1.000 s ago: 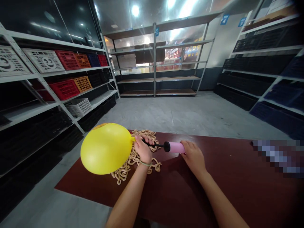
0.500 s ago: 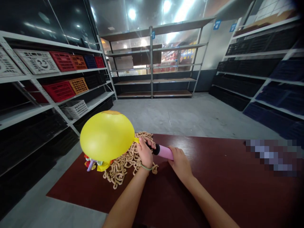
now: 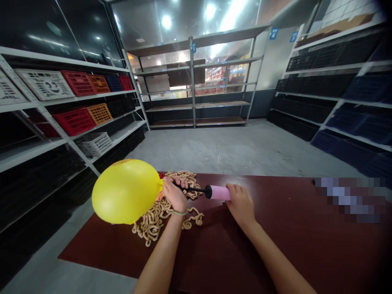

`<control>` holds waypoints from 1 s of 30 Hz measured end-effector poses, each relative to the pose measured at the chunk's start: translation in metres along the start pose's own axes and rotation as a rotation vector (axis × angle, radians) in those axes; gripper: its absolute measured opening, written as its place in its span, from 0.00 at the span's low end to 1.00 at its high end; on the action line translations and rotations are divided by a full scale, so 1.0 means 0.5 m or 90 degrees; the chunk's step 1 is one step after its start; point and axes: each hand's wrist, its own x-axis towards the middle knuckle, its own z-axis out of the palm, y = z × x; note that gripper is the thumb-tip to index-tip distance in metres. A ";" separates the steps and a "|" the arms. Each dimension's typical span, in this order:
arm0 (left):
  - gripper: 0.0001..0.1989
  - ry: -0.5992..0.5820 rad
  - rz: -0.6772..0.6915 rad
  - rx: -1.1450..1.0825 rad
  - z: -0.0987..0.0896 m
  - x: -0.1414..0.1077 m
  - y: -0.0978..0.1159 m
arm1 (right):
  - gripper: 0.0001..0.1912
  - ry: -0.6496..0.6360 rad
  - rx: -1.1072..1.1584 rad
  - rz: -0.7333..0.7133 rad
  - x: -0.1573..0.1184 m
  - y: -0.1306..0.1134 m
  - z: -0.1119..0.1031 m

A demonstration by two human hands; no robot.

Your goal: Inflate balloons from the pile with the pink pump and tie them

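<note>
A large yellow balloon [image 3: 125, 192], blown up round, hangs over the left part of the table, its neck at the fingers of my left hand [image 3: 176, 195]. That hand is closed round the black nozzle end of a hand pump and the balloon's neck. My right hand [image 3: 241, 204] grips the pump's pink barrel [image 3: 219, 192]. Between my hands the thin black rod [image 3: 196, 189] of the pump shows, drawn out. Below and behind my left hand lies a heap of tan, curled, rope-like pieces [image 3: 153, 222]. Small red and orange bits peek out beside the balloon, partly hidden.
The dark red-brown table [image 3: 275, 237] spreads under both arms. At its right lies a blurred-out item [image 3: 349, 200]. Shelves with coloured crates [image 3: 78, 81] stand left, a metal rack [image 3: 193, 81] at the back, dark crates [image 3: 318, 90] right, with grey floor [image 3: 214, 147] between.
My hands have moved apart, so the pump's black rod now shows between them. The balloon and my left hand have shifted left and a little down; my right hand has gone right.
</note>
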 end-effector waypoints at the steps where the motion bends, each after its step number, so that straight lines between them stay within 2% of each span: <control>1: 0.17 -0.012 -0.008 0.001 -0.001 -0.007 -0.009 | 0.21 -0.007 0.003 -0.006 -0.004 -0.019 0.001; 4: 0.19 -0.055 -0.051 0.017 -0.006 -0.026 -0.038 | 0.23 -0.031 0.019 -0.027 -0.015 -0.057 0.002; 6: 0.21 -0.071 -0.074 0.032 -0.010 -0.033 -0.052 | 0.24 -0.049 0.034 -0.052 -0.018 -0.059 0.002; 10: 0.20 -0.059 -0.077 0.024 -0.010 -0.021 -0.048 | 0.26 -0.047 0.013 -0.099 -0.006 -0.015 0.000; 14: 0.19 -0.039 -0.059 0.008 -0.013 0.006 -0.023 | 0.22 -0.029 -0.023 -0.041 0.009 0.052 -0.001; 17: 0.17 -0.022 -0.036 0.000 -0.017 0.020 -0.012 | 0.20 -0.021 -0.022 -0.008 0.008 0.074 -0.001; 19: 0.16 0.000 -0.027 -0.001 -0.017 0.020 -0.011 | 0.19 -0.012 -0.027 0.013 0.002 0.062 0.000; 22: 0.16 0.024 -0.028 0.002 -0.014 0.005 -0.022 | 0.22 0.000 -0.033 0.030 -0.009 0.013 0.002; 26: 0.18 -0.014 -0.064 0.020 -0.009 -0.025 -0.044 | 0.24 -0.021 0.013 -0.016 -0.019 -0.047 0.006; 30: 0.20 -0.053 -0.080 0.042 -0.010 -0.033 -0.052 | 0.27 -0.053 0.053 -0.075 -0.017 -0.043 0.012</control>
